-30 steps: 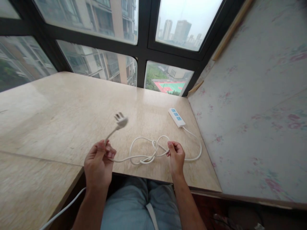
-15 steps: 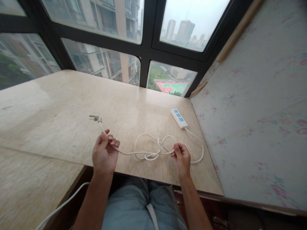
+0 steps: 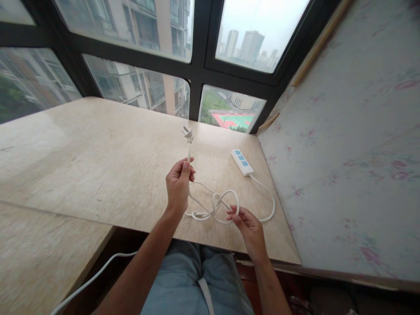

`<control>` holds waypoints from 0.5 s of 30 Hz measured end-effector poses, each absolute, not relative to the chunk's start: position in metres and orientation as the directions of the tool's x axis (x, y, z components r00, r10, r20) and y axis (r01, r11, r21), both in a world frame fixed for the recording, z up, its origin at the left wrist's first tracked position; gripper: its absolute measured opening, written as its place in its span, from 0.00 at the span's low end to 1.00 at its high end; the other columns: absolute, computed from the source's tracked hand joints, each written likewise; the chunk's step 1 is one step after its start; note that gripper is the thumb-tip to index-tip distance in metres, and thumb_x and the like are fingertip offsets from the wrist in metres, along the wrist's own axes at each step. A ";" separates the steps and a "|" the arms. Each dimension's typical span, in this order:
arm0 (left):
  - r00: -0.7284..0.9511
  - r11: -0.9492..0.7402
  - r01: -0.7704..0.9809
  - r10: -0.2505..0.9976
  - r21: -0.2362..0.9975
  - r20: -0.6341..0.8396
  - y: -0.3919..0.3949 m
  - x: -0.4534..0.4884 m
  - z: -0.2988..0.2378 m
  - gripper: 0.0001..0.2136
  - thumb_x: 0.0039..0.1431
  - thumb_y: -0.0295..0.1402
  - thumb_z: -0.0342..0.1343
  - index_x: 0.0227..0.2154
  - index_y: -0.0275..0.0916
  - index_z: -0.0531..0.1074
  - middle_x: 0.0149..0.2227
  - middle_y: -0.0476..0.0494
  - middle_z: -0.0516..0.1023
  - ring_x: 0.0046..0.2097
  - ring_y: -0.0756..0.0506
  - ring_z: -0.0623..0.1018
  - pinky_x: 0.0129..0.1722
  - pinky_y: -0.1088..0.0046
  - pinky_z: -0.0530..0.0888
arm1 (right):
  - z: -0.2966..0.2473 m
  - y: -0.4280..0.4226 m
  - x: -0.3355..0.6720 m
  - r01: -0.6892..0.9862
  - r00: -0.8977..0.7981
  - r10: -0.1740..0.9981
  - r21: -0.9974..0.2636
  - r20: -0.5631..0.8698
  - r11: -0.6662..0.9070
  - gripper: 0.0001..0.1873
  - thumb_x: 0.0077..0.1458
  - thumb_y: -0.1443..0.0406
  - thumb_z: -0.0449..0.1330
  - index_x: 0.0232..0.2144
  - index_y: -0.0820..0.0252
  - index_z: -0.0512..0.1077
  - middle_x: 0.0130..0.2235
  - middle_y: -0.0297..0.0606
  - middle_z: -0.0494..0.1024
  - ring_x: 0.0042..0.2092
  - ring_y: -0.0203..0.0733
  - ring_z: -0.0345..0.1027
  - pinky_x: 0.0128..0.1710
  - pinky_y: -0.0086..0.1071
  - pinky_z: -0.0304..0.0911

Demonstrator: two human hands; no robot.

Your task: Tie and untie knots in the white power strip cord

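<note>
The left hand [image 3: 179, 181] pinches the cord [image 3: 189, 151], its plug [image 3: 188, 133] at 12 o'clock. The right hand [image 3: 247, 223], at the left's 4 o'clock, grips a loop [image 3: 238, 201].

The counter [image 3: 98, 162] leaves passage at left; looped cord [image 3: 214, 204] (power strip [image 3: 242, 163] beyond) obstructs the right.

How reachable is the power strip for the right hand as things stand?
Probably yes: nothing appears to block the right hand from the power strip just beyond it. It is touching the cord loop, though, so it may need freeing first.
</note>
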State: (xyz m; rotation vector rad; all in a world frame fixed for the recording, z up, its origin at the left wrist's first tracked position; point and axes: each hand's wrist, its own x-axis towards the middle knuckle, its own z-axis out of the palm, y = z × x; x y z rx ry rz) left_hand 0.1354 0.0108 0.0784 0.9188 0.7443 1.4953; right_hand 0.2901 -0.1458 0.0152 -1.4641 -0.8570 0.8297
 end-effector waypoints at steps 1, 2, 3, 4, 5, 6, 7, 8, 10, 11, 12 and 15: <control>-0.006 -0.128 -0.452 0.990 0.883 0.141 0.014 0.140 0.075 0.13 0.56 0.40 0.59 0.36 0.35 0.76 0.24 0.51 0.69 0.23 0.56 0.65 0.23 0.79 0.63 | 0.024 -0.147 0.289 -0.011 0.467 0.884 -1.000 -0.012 -0.008 0.19 0.51 0.54 0.65 0.42 0.58 0.76 0.29 0.38 0.80 0.34 0.43 0.74 0.39 0.39 0.68; 0.026 -0.116 -0.416 0.990 0.902 0.139 0.017 0.145 0.072 0.13 0.57 0.41 0.58 0.36 0.35 0.76 0.24 0.51 0.70 0.23 0.56 0.66 0.23 0.79 0.64 | 0.033 -0.147 0.288 -0.079 0.455 0.890 -0.997 -0.016 0.023 0.19 0.51 0.54 0.64 0.42 0.58 0.76 0.28 0.36 0.79 0.29 0.40 0.72 0.34 0.36 0.68; 0.071 -0.094 -0.383 0.989 0.919 0.130 0.019 0.150 0.068 0.14 0.57 0.41 0.58 0.36 0.34 0.76 0.25 0.51 0.70 0.23 0.55 0.66 0.23 0.79 0.64 | 0.042 -0.146 0.286 -0.146 0.438 0.898 -0.988 -0.025 0.044 0.19 0.51 0.54 0.64 0.42 0.58 0.76 0.27 0.35 0.78 0.25 0.37 0.70 0.29 0.33 0.66; 0.122 -0.068 -0.349 0.986 0.935 0.118 0.022 0.154 0.064 0.14 0.57 0.41 0.57 0.36 0.34 0.76 0.25 0.50 0.70 0.23 0.55 0.66 0.23 0.79 0.64 | 0.051 -0.145 0.285 -0.208 0.415 0.909 -0.977 -0.039 0.053 0.18 0.51 0.54 0.65 0.41 0.58 0.76 0.27 0.34 0.77 0.21 0.34 0.66 0.24 0.31 0.63; 0.173 -0.046 -0.312 0.979 0.949 0.104 0.024 0.159 0.060 0.14 0.57 0.42 0.56 0.36 0.34 0.76 0.25 0.50 0.70 0.23 0.55 0.67 0.23 0.79 0.64 | 0.059 -0.143 0.283 -0.260 0.391 0.919 -0.964 -0.054 0.054 0.18 0.51 0.53 0.65 0.41 0.58 0.76 0.27 0.34 0.77 0.18 0.31 0.61 0.20 0.29 0.60; 0.225 -0.025 -0.268 0.970 0.963 0.088 0.027 0.163 0.055 0.15 0.57 0.42 0.55 0.35 0.34 0.75 0.25 0.50 0.70 0.22 0.55 0.67 0.22 0.78 0.64 | 0.068 -0.141 0.282 -0.298 0.365 0.929 -0.953 -0.065 0.050 0.18 0.50 0.53 0.65 0.40 0.57 0.76 0.27 0.33 0.76 0.16 0.28 0.57 0.17 0.27 0.56; 0.277 -0.012 -0.206 0.958 0.979 0.070 0.029 0.167 0.050 0.15 0.58 0.42 0.53 0.35 0.34 0.75 0.24 0.50 0.70 0.22 0.54 0.67 0.22 0.78 0.63 | 0.075 -0.138 0.281 -0.320 0.342 0.937 -0.946 -0.071 0.045 0.18 0.50 0.53 0.65 0.39 0.57 0.76 0.26 0.32 0.75 0.14 0.26 0.53 0.15 0.26 0.52; 0.321 -0.009 -0.131 0.946 0.991 0.051 0.032 0.170 0.045 0.15 0.58 0.42 0.51 0.34 0.34 0.75 0.24 0.50 0.70 0.22 0.54 0.67 0.21 0.78 0.63 | 0.082 -0.136 0.281 -0.328 0.321 0.944 -0.944 -0.075 0.037 0.17 0.50 0.53 0.65 0.39 0.58 0.77 0.25 0.31 0.74 0.13 0.24 0.48 0.14 0.25 0.49; 0.390 -0.022 0.021 0.921 1.000 0.012 0.036 0.176 0.033 0.15 0.58 0.40 0.48 0.31 0.34 0.74 0.24 0.49 0.71 0.21 0.54 0.68 0.21 0.77 0.63 | 0.092 -0.132 0.281 -0.311 0.280 0.957 -0.950 -0.081 0.011 0.17 0.50 0.53 0.65 0.38 0.58 0.77 0.23 0.30 0.73 0.13 0.22 0.43 0.13 0.23 0.42; 0.417 -0.031 0.078 0.909 0.996 -0.004 0.038 0.179 0.028 0.15 0.57 0.40 0.48 0.29 0.34 0.73 0.24 0.48 0.71 0.21 0.53 0.68 0.21 0.77 0.63 | 0.096 -0.131 0.282 -0.287 0.258 0.963 -0.958 -0.084 -0.007 0.17 0.51 0.53 0.64 0.38 0.59 0.77 0.22 0.30 0.72 0.13 0.22 0.43 0.12 0.23 0.40; 0.440 -0.042 0.119 0.898 0.992 -0.015 0.039 0.180 0.023 0.14 0.57 0.40 0.48 0.27 0.34 0.73 0.23 0.48 0.71 0.21 0.53 0.68 0.21 0.77 0.63 | 0.098 -0.130 0.284 -0.253 0.237 0.968 -0.967 -0.087 -0.025 0.17 0.51 0.53 0.64 0.38 0.59 0.77 0.22 0.30 0.72 0.13 0.22 0.43 0.12 0.23 0.38; 0.498 -0.073 0.190 0.867 0.979 -0.032 0.039 0.182 0.012 0.14 0.56 0.40 0.49 0.22 0.35 0.71 0.20 0.49 0.69 0.20 0.52 0.67 0.22 0.75 0.63 | 0.102 -0.130 0.288 -0.117 0.209 0.975 -0.992 -0.074 -0.050 0.19 0.53 0.53 0.63 0.39 0.60 0.78 0.21 0.31 0.71 0.14 0.23 0.45 0.11 0.23 0.37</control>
